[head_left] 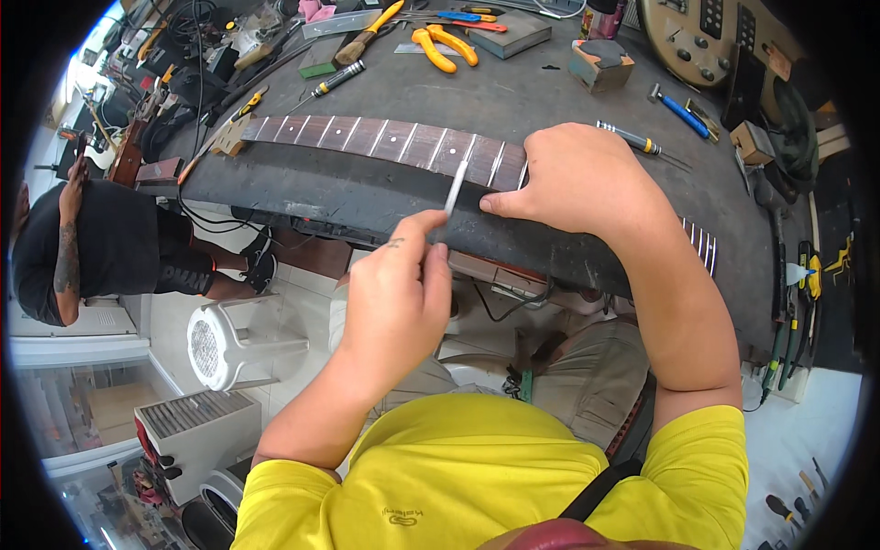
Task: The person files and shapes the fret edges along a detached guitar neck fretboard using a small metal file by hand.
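Observation:
A guitar neck (394,139) with a dark fretboard and metal frets lies across the workbench, its headstock at the left. My left hand (394,284) is closed around a slim grey file (456,186), index finger stretched along it. The file's far tip meets the near edge of the fretboard at one fret. Over the neck, just right of that spot, my right hand (576,181) grips it, with the thumb on the near side. Its other fingers are mostly hidden. Beyond my right forearm, more frets show.
On the dark workbench (302,188) lie orange-handled pliers (444,46), a brush (368,35), a screwdriver (337,80), another screwdriver (632,137), a blue-handled hammer (678,114) and a block (599,66). A guitar body (710,41) stands far right. Another person (92,243) stands left, near a white stool (213,346).

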`<state>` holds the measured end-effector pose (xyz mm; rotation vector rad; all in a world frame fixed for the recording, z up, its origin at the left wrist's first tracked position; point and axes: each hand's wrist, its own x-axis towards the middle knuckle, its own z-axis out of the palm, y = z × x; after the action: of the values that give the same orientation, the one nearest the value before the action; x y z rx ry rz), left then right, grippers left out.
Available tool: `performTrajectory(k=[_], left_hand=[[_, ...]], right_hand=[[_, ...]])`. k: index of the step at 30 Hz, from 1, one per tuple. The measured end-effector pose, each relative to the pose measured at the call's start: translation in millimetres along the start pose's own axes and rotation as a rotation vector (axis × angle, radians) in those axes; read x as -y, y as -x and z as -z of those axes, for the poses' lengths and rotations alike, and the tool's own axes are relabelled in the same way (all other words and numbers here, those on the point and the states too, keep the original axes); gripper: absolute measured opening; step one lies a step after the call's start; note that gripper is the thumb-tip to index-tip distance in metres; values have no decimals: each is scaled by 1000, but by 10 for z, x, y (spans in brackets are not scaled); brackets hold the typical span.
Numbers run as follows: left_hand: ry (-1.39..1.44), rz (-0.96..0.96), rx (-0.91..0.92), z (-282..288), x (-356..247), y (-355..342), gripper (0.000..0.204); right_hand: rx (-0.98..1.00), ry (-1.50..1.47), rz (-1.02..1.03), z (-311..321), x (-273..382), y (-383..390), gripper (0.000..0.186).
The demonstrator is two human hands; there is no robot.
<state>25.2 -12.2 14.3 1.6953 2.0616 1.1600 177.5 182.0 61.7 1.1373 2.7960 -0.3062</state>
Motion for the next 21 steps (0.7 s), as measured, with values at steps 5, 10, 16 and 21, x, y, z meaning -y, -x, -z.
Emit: performTrajectory(k=[5, 10, 16, 21], left_hand=[[-62, -207, -77, -85, 97, -14, 29], [-101, -157, -25, -35, 13, -153, 30], [-7, -143, -50, -115, 40, -193, 29], [37, -34, -26, -74, 46, -90, 29]], right_hand=[[-9, 7, -5, -22, -14, -15, 66], [7, -3, -12, 13, 11, -15, 66], [-26, -9, -24, -26, -6, -5, 63], [17, -30, -34, 9, 21, -7, 62]])
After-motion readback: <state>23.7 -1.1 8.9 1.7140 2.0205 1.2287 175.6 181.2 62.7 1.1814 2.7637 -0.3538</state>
